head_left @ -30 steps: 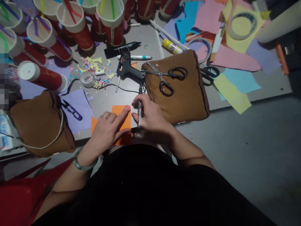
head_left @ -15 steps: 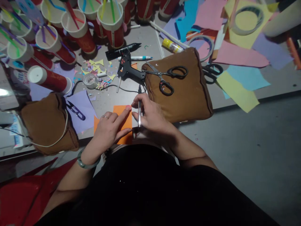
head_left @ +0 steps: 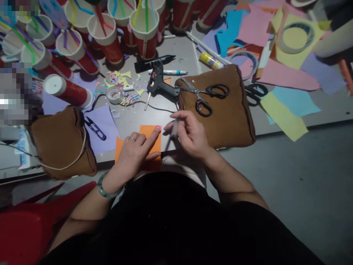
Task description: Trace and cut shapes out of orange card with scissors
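My left hand (head_left: 134, 152) lies on a sheet of orange paper (head_left: 149, 130) at the table's front edge. Its index finger is stretched to the sheet's upper right corner, over a small pink spot, and the thumb is spread apart. Just to the right, my right hand (head_left: 194, 134) holds a slim pen (head_left: 174, 129) between its fingers, the pen smeared by motion. A brown cushion (head_left: 234, 125) sits right beside that hand, with black-handled scissors (head_left: 204, 106) on top. A black glue gun (head_left: 158, 82) lies beyond both hands.
Red paper cups (head_left: 146, 44) with straws crowd the back left. Paper scraps (head_left: 121, 79) and a clear tape roll (head_left: 115, 95) lie mid-table. Thread snips (head_left: 95, 129) rest on purple paper near another brown cushion (head_left: 60, 143). Coloured sheets (head_left: 289, 71) cover the back right.
My right hand has swung slightly away from the orange paper with the pen, which has changed its tilt. My left hand stays on the sheet. The whole view has shifted a little.
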